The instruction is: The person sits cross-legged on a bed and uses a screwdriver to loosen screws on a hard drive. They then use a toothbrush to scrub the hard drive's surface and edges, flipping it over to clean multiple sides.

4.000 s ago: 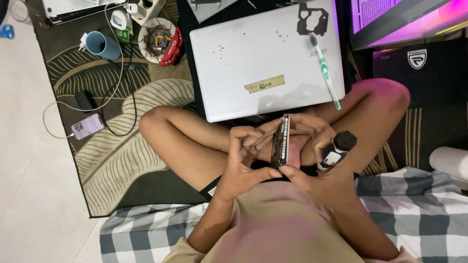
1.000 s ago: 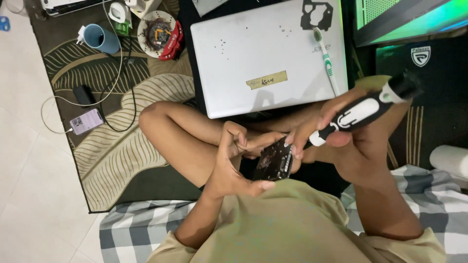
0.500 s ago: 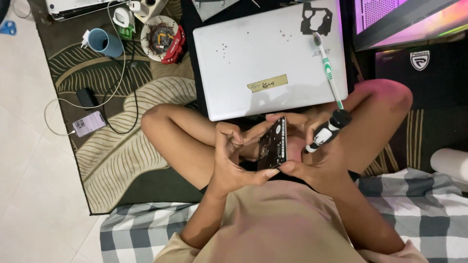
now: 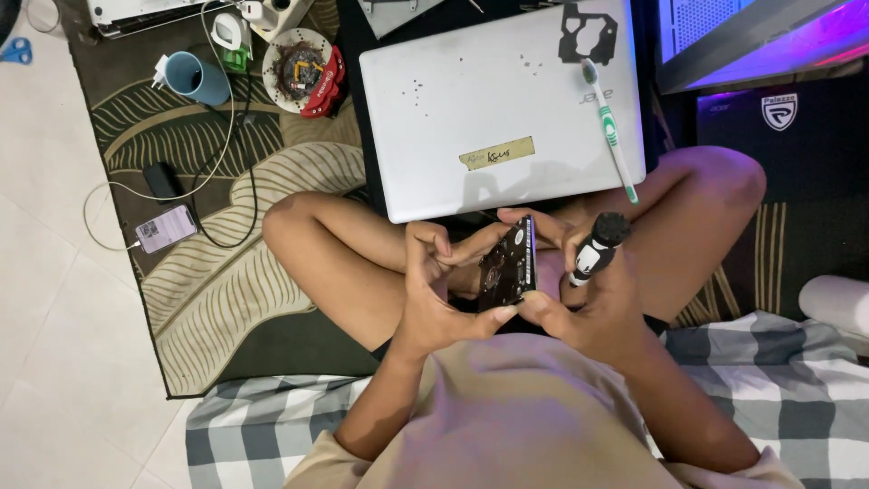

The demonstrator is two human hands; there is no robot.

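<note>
At frame centre, both hands pinch a flat, dark rectangular hard drive [image 4: 509, 268] on edge. The left hand [image 4: 433, 290] grips its near side; the right hand [image 4: 584, 294] steadies it while clutching a black-and-white cylindrical electric screwdriver [image 4: 596, 251]. Above lies a smooth silver laptop [image 4: 489, 100].

hard drive [image 4: 509, 267] far face hidden, scissors [image 4: 16, 51] cut by left edge, bowl [image 4: 297, 68] contents too small

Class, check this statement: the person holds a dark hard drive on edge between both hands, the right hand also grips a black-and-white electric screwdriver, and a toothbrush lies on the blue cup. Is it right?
Not quite. The head view shows the toothbrush lying on the closed silver laptop, far from the blue cup. The rest holds: both hands, left and right, hold the hard drive, with the screwdriver in the right.
</note>
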